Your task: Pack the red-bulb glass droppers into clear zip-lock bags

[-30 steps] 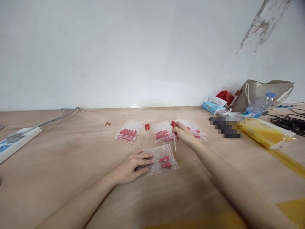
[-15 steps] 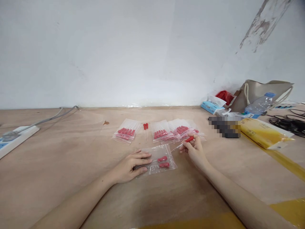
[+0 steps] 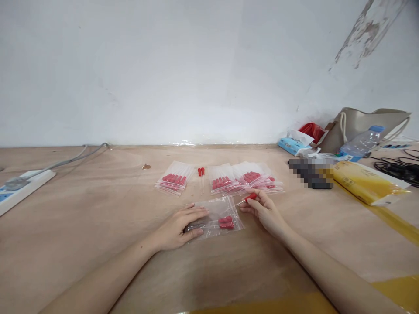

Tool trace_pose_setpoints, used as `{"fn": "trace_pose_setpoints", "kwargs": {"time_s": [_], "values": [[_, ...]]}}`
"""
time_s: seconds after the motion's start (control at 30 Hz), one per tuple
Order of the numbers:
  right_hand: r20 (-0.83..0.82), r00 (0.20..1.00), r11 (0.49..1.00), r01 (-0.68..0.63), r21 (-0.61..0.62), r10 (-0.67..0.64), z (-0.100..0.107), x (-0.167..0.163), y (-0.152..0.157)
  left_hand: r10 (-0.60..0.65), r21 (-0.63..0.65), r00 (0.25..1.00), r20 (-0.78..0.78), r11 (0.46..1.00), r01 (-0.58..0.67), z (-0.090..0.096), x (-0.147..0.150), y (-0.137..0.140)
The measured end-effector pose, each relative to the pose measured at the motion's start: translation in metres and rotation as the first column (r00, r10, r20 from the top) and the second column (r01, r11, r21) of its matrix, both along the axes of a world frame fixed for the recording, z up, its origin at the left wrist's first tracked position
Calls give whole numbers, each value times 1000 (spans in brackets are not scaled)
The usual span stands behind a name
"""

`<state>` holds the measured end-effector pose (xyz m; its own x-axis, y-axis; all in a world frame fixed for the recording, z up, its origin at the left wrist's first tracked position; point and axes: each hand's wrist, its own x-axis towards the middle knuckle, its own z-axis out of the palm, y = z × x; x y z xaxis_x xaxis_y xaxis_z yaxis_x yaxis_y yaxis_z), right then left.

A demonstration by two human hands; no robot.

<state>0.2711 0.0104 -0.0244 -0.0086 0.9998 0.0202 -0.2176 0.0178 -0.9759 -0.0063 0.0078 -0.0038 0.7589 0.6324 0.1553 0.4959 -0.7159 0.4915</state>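
My left hand (image 3: 183, 226) lies flat with fingers stretched over the left part of a clear zip bag (image 3: 214, 206), holding it against the table. Inside that bag, red-bulbed droppers (image 3: 226, 222) sit close together, their bulbs toward the bag's right end. My right hand (image 3: 266, 213) pinches another dropper (image 3: 251, 198) by its red bulb. Its glass tube points left at the bag's zip end; whether the tip is inside I cannot tell. Beyond the bag lie two loose droppers (image 3: 201, 172), side by side.
Filled dropper bags (image 3: 173, 179) lie at the back left, and more bags (image 3: 242, 176) overlap at the back right. Farther right are a yellow pack (image 3: 366, 181), a plastic bottle (image 3: 363, 141), a tissue pack (image 3: 293, 146) and black cables (image 3: 399, 168). A power strip (image 3: 29, 187) lies far left.
My right hand has moved left and slightly down, bringing the dropper to the bag's zip end. The bulbs inside the bag have shifted closer together. My left hand has stayed in place.
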Motion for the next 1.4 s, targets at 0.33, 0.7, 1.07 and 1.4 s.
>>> {"fn": "trace_pose_setpoints", "kwargs": {"time_s": [0.33, 0.7, 1.07, 1.4], "values": [[624, 780, 932, -257, 255, 45, 4, -3, -1, 27, 16, 1000, -12, 1000, -26, 1, 0, -2], [479, 857, 946, -290, 146, 188, 3, -15, 0, 30, 27, 999, -41, 999, -29, 1, 0, -2], [693, 649, 866, -103, 488, -313, 32, -23, 23, 13, -13, 997, 72, 1000, -13, 2, 3, -2], [927, 358, 991, -20, 131, -115, 40, -110, 98, 0, -12, 999, 48, 1000, 1, 6, 4, -6]]}}
